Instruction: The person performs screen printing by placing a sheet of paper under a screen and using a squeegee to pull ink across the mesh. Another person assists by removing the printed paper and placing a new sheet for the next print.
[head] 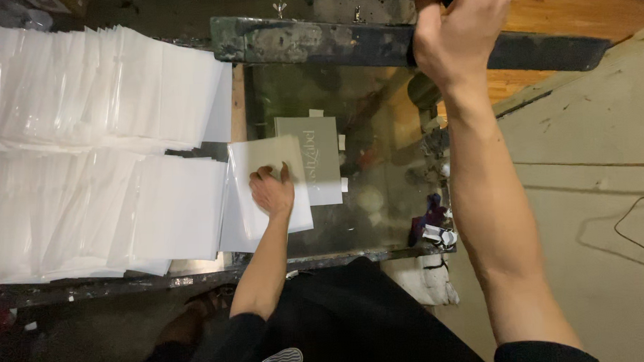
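The sheet [255, 205] under my left hand [272, 192] is plain translucent white, like the stacks of sheets [99, 146] beside it. The printed card [320, 160] is grey with pale lettering. My right hand [456, 33] grips a dark, paint-smeared bar [310, 42]. My sleeves [542, 353] are black.

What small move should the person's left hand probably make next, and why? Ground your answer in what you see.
Probably slide the white sheet rightward: the left hand presses flat on it, and it only partly covers the grey printed sheet, while the right hand grips the raised dark frame.
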